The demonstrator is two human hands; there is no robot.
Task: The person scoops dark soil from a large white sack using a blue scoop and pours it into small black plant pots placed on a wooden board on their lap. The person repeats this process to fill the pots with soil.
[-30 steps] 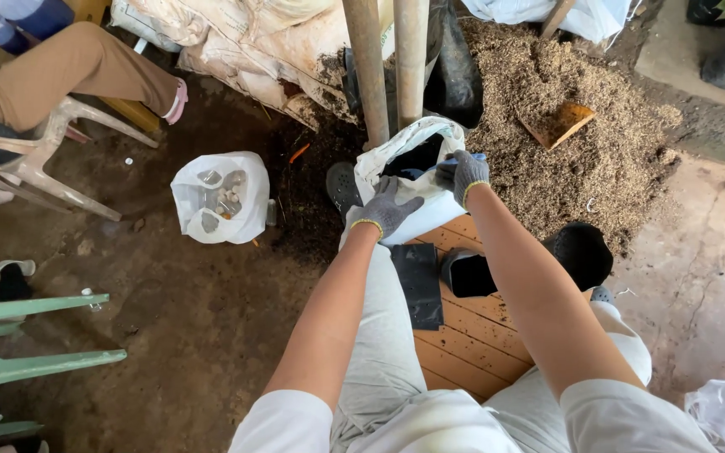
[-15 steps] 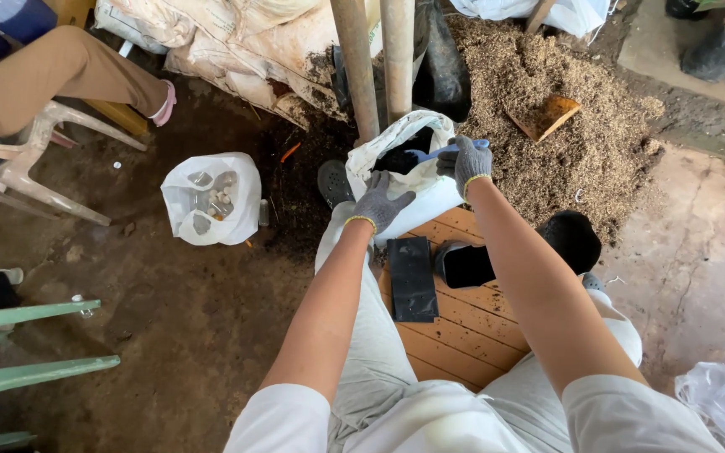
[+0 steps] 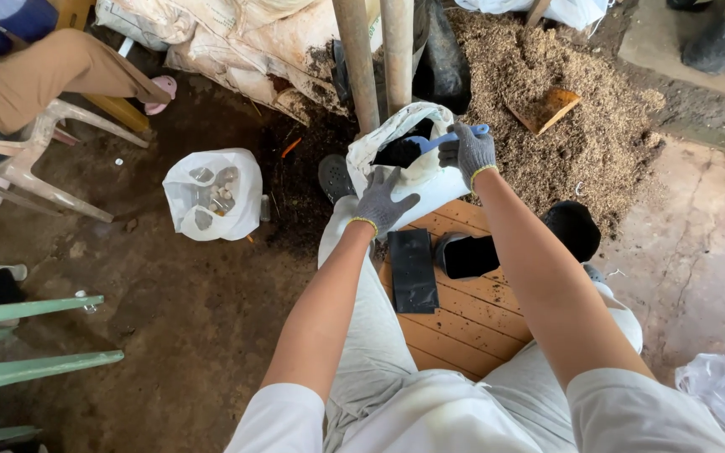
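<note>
Nearest, at lower centre, the person's knees frame a slatted wooden board on which lie two black plastic nursery bags: one flat bag and one open bag standing just beside it. Bare board shows below them; to the left is a wide stretch of dirt floor.

Above the board, the gloved left hand has its grip closed on the front rim of a white sack holding dark soil. The gloved right hand is clamped on the handle of a blue scoop, whose loaded end sits over the sack's mouth.

Two upright poles rise touching the sack's far edge. One white plastic bag rests left of centre. A husk pile fills the upper right, one orange dustpan on it. At upper left, another person's leg rests on a chair.
</note>
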